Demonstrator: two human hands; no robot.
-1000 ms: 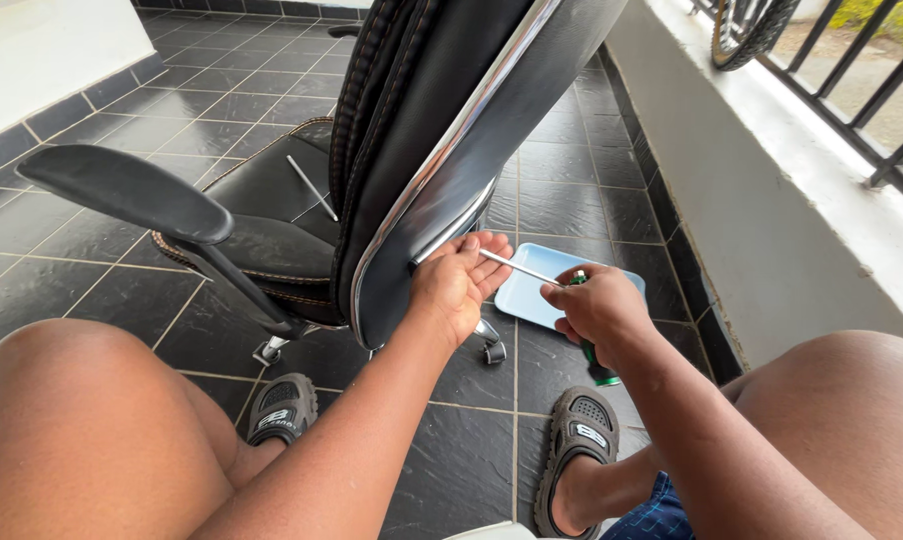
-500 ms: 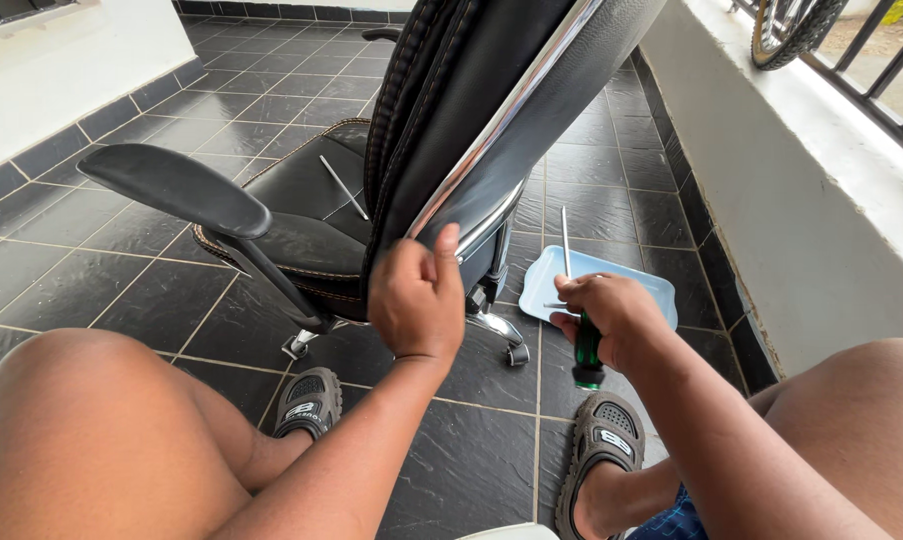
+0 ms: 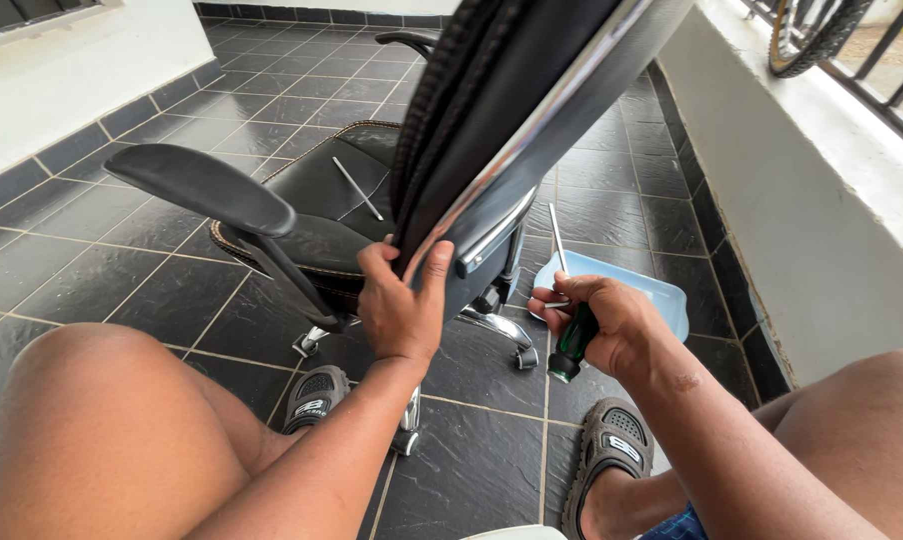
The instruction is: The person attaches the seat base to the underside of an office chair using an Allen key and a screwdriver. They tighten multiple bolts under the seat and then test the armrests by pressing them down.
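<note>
A black office chair [image 3: 321, 195] with a chrome-edged backrest [image 3: 531, 110] stands on the dark tiled floor in front of me. My left hand [image 3: 401, 310] grips the lower edge of the backrest. My right hand [image 3: 601, 320] holds a screwdriver with a green and black handle [image 3: 574, 340], its metal shaft [image 3: 557, 238] pointing up, apart from the chair. A thin metal rod [image 3: 357, 188] lies on the seat.
A light blue tray [image 3: 661, 295] lies on the floor behind my right hand. A white low wall [image 3: 801, 200] with railing and a bicycle wheel [image 3: 811, 30] runs along the right. My knees and sandalled feet [image 3: 611, 445] frame the chair's wheeled base [image 3: 511, 345].
My right hand drew the screwdriver back from the backrest and turned its shaft upright. My left hand shifted its grip on the backrest's lower edge. The view moved closer.
</note>
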